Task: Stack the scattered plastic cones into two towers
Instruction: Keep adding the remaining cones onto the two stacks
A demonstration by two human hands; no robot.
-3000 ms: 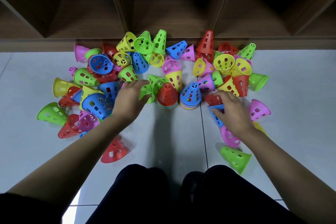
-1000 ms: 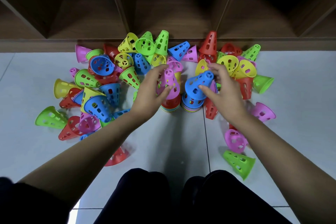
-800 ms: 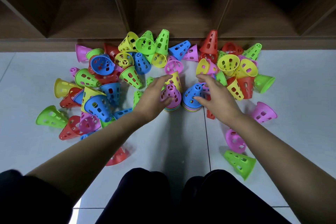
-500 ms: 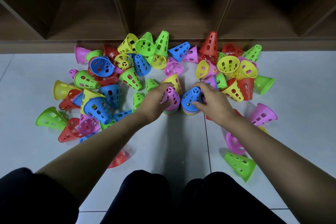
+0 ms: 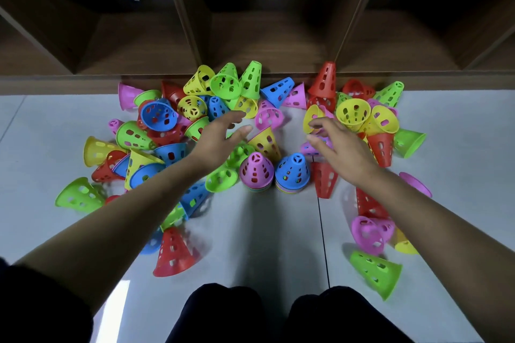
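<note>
Bright overhead light, wide-angle warp, slight blur.

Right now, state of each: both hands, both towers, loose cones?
left hand: open, holding nothing, above the cones left of the towers
right hand: open, holding nothing, fingers reaching at a pink cone
left tower: upright, pink cone on top
right tower: upright, blue cone on top
yellow cone: loose, just behind the left tower
loose cones: unstacked, most tipped over on the floor
</note>
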